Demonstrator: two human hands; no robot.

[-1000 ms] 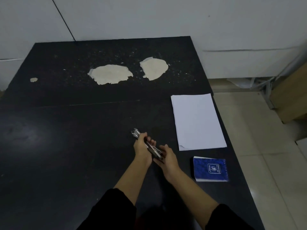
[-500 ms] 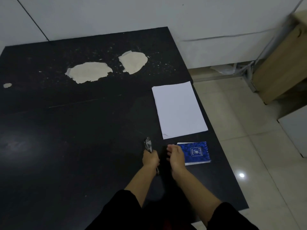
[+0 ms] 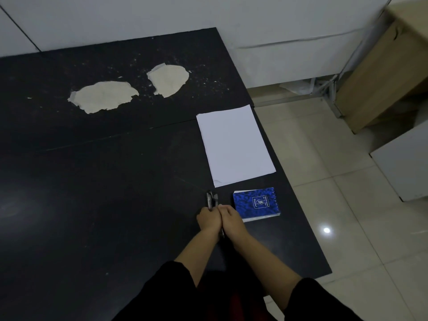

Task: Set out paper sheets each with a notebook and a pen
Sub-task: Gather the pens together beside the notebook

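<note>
I see a bundle of pens (image 3: 212, 198) poking up from my left hand (image 3: 208, 219), whose fingers are curled round them; my right hand (image 3: 230, 217) presses against it, though I cannot tell its grip. Just right lies the blue spiral notebook (image 3: 256, 203), beyond it the white paper sheets (image 3: 235, 144), all on the black table (image 3: 104, 193).

Notebook (image 3: 256, 204) lies just before the paper sheets (image 3: 235, 144), pens (image 3: 212, 198) to its left
</note>
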